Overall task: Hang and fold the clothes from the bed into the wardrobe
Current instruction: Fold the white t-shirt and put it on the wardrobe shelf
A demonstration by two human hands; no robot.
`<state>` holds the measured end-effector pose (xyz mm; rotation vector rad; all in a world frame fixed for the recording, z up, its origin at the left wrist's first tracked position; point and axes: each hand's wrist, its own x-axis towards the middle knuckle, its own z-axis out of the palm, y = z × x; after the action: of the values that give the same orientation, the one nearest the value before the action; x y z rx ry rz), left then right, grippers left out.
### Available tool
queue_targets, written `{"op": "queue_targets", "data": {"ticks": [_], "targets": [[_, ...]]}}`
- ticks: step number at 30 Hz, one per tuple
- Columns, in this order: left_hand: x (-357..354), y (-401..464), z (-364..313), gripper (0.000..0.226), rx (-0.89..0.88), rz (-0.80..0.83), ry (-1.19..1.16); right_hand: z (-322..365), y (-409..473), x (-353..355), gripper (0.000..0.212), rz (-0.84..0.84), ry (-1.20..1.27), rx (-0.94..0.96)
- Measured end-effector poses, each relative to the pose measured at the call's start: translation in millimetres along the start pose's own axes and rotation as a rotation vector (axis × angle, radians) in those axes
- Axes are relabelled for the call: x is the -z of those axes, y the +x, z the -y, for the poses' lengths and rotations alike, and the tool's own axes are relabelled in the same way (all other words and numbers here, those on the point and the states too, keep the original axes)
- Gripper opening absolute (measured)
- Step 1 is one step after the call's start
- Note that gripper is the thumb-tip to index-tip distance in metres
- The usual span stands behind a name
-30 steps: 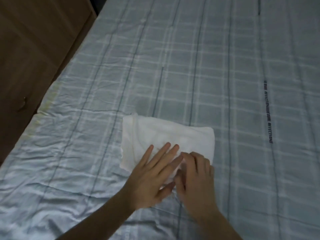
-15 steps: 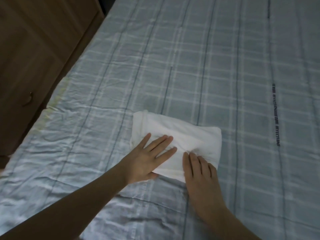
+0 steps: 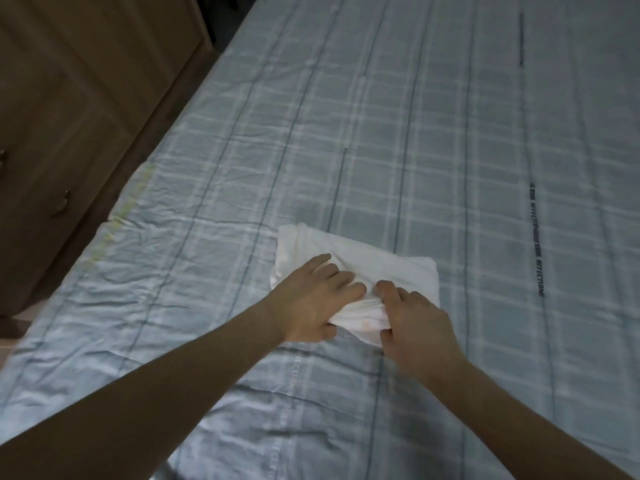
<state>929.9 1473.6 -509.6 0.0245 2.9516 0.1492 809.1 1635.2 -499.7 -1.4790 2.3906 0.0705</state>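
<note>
Both hands on the folded white cloth (image 3: 377,258) on the bed (image 3: 415,133). Left hand (image 3: 318,299) and right hand (image 3: 412,317) curl their fingers, pinching its near edge.

**Person: visible body, head view**

- Left forearm (image 3: 166,382): bare from the lower frame edge to the wrist; no sleeve, cuff or band showing.
- Left hand (image 3: 311,303): bare; no glove, no ring or watch to be made out.
- Right forearm (image 3: 512,414): bare along its whole visible length; no sleeve in frame.
- Right hand (image 3: 415,323): bare; no glove, no jewellery discernible.
- Note: dim light; fine detail such as nails cannot be told.
</note>
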Motion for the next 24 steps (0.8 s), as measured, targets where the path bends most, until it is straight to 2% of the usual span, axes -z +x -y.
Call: {"op": "queue_targets", "data": {"ticks": [2, 5, 9, 11, 14, 16, 21, 24], "targets": [[-7, -11, -13, 0.086, 0.055, -0.032, 0.048, -3, 5, 14, 0.051, 0.009, 0.082, -0.004], [-11, -27, -26, 0.119, 0.186, -0.002, 0.049, -8, 8, 39, 0.049, 0.047, 0.143, -0.014], [0, -29, -17, 0.135, 0.278, 0.044, 0.023, -4, 3, 61, 0.051, 0.110, 0.130, 0.073], [15, -24, -13, 0.124, 0.276, 0.082, 0.017, -3, 1, 66, 0.050, 0.125, 0.128, 0.078], [47, -16, -14, 0.085, 0.248, 0.143, -0.043, -10, -2, 73, 0.046, 0.141, 0.100, 0.063], [69, -12, -16, 0.070, 0.270, 0.163, -0.130, -16, -8, 80, 0.046, 0.139, 0.068, 0.089], [131, -11, -14, 0.067, 0.277, 0.268, -0.266, -37, -29, 118, 0.060, 0.081, 0.099, 0.214], [173, -20, -17, 0.066, 0.287, 0.254, -0.380, -43, -47, 155, 0.066, 0.060, 0.175, 0.336]]}}
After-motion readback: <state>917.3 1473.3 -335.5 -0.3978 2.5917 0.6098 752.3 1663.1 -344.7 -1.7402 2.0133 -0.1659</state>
